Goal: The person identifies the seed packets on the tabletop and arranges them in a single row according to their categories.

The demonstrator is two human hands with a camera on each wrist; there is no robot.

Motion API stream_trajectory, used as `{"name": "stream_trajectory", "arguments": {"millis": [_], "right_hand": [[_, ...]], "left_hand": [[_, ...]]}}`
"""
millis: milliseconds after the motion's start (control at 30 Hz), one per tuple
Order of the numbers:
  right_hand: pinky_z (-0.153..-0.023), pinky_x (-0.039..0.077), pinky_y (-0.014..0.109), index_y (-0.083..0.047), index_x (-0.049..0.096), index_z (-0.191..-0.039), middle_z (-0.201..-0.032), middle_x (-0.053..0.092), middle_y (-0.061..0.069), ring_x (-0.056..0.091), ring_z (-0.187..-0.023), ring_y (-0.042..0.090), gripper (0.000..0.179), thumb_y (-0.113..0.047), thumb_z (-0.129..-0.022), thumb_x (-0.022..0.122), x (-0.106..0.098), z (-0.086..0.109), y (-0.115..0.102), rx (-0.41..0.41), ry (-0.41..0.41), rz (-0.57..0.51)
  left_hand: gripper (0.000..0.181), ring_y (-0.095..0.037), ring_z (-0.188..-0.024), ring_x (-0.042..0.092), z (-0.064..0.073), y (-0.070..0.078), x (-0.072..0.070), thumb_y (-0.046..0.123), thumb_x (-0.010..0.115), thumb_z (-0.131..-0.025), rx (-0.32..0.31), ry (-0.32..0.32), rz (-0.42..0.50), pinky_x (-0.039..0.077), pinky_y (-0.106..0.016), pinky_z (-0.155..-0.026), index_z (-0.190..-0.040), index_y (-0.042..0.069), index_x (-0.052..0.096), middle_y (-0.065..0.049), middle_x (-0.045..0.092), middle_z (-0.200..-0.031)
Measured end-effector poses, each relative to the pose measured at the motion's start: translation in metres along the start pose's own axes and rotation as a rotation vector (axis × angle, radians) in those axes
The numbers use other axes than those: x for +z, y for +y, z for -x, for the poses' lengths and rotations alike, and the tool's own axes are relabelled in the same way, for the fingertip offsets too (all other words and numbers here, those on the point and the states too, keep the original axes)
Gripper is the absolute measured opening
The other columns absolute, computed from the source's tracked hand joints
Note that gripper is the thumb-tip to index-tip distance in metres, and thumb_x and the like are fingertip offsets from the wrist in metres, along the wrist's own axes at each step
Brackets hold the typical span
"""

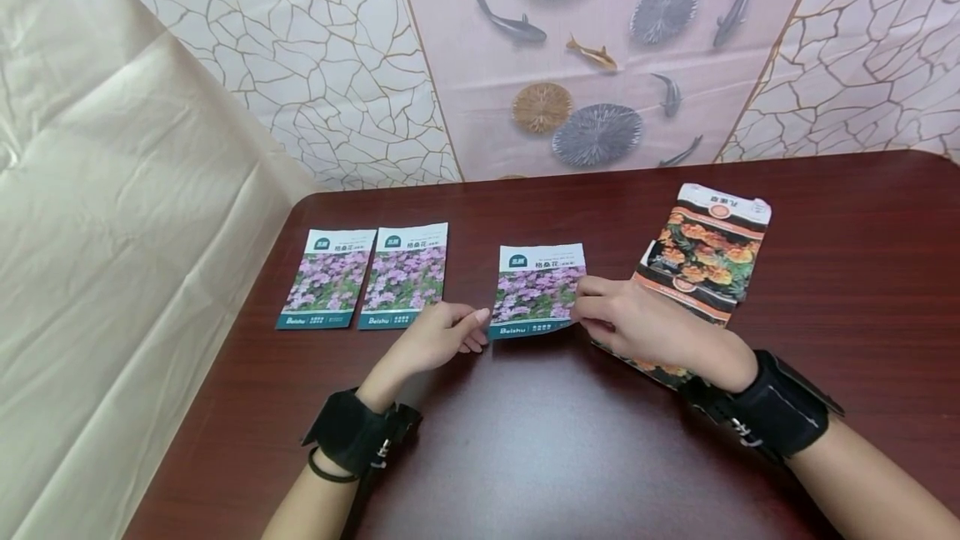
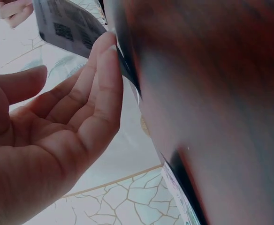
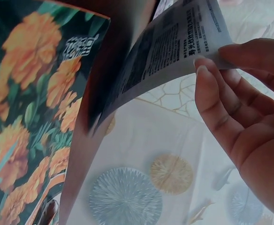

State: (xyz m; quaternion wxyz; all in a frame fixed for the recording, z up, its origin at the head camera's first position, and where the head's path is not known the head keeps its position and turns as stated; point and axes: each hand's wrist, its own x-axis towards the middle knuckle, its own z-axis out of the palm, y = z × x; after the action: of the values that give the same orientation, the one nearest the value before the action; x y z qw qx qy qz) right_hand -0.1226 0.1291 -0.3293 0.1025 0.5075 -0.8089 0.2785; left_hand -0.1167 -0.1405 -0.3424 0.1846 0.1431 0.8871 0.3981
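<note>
A seed packet (image 1: 542, 283) with purple flowers and a teal base band stands in the middle of the table, its near edge lifted. My right hand (image 1: 637, 315) pinches its right side between thumb and fingers; the printed back (image 3: 170, 51) shows bent in the right wrist view. My left hand (image 1: 442, 336) is at its lower left corner. In the left wrist view the fingertips (image 2: 110, 44) touch the packet's edge, with the thumb (image 2: 29, 83) held apart. Under and beyond my right hand lie overlapping orange-flower seed packets (image 1: 712, 252), partly covered by that hand.
Two more purple-flower packets, the outer one (image 1: 327, 279) and the inner one (image 1: 405, 273), lie side by side at the left. The dark red table (image 1: 480, 457) meets a patterned cloth (image 1: 337, 73) at its back edge. Pale fabric (image 1: 112, 215) hangs at the left.
</note>
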Motion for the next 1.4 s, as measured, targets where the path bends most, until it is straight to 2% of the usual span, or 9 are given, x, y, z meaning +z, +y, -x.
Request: {"name": "stream_trajectory", "arguments": {"millis": [167,300,533,767,1000,1233,1400], "right_hand": [[-0.052,0.044,0.017,-0.011,0.063,-0.081,-0.083,0.049,-0.004,0.049,-0.063,0.0,0.019,0.006,-0.074,0.067,0.0,0.001,-0.007,0.002,0.007,0.005],[-0.053,0.045,0.018,-0.011,0.064,-0.082,-0.084,0.05,-0.005,0.05,-0.065,0.001,0.019,0.006,-0.074,0.068,-0.001,0.002,-0.011,0.014,-0.019,0.009],[-0.053,0.045,0.018,-0.01,0.065,-0.082,-0.084,0.05,-0.003,0.051,-0.067,0.002,0.018,0.007,-0.074,0.068,-0.001,0.002,-0.013,-0.004,-0.049,-0.006],[-0.053,0.045,0.018,-0.009,0.065,-0.081,-0.082,0.048,-0.003,0.05,-0.068,0.003,0.019,0.009,-0.074,0.066,0.0,0.001,-0.013,-0.022,-0.081,-0.026],[-0.054,0.045,0.018,-0.01,0.063,-0.079,-0.082,0.048,-0.003,0.05,-0.068,0.004,0.02,0.009,-0.074,0.067,0.002,0.001,-0.012,-0.033,-0.073,-0.025],[-0.054,0.044,0.018,-0.011,0.057,-0.076,-0.081,0.046,-0.003,0.048,-0.068,0.004,0.022,0.007,-0.073,0.068,0.005,0.002,-0.01,-0.019,-0.049,0.002],[-0.053,0.043,0.019,-0.012,0.054,-0.075,-0.082,0.045,-0.003,0.047,-0.066,0.006,0.022,0.003,-0.074,0.071,0.003,0.002,-0.008,0.033,-0.074,0.037]], "left_hand": [[0.035,-0.018,-0.068,0.063,0.0,0.0,0.0,0.025,0.045,-0.098,0.005,-0.039,0.007,0.053,-0.03,-0.064,-0.082,0.0,0.065,-0.006,0.063,-0.072],[0.034,-0.017,-0.067,0.063,0.0,0.0,0.0,0.025,0.047,-0.097,-0.001,-0.035,0.011,0.052,-0.029,-0.063,-0.082,0.001,0.065,-0.004,0.063,-0.07],[0.022,-0.017,-0.068,0.062,-0.001,0.0,0.002,0.022,0.057,-0.092,-0.049,0.058,0.045,0.05,-0.027,-0.058,-0.098,0.002,0.065,-0.001,0.063,-0.07],[0.021,-0.016,-0.07,0.064,-0.001,-0.001,0.004,0.02,0.062,-0.088,-0.039,0.122,0.107,0.051,-0.028,-0.062,-0.099,0.003,0.064,-0.004,0.066,-0.08],[0.015,-0.014,-0.076,0.063,-0.001,0.004,0.006,0.016,0.064,-0.087,-0.024,0.208,0.151,0.052,-0.028,-0.065,-0.097,0.004,0.062,-0.004,0.065,-0.085],[0.016,-0.02,-0.077,0.064,-0.001,0.008,0.006,0.005,0.062,-0.086,-0.013,0.244,0.349,0.054,-0.03,-0.067,-0.099,-0.003,0.057,-0.012,0.064,-0.086],[0.015,-0.018,-0.074,0.064,0.0,0.009,0.006,0.002,0.062,-0.085,0.007,0.277,0.411,0.055,-0.032,-0.067,-0.098,-0.004,0.056,-0.012,0.063,-0.084]]}}
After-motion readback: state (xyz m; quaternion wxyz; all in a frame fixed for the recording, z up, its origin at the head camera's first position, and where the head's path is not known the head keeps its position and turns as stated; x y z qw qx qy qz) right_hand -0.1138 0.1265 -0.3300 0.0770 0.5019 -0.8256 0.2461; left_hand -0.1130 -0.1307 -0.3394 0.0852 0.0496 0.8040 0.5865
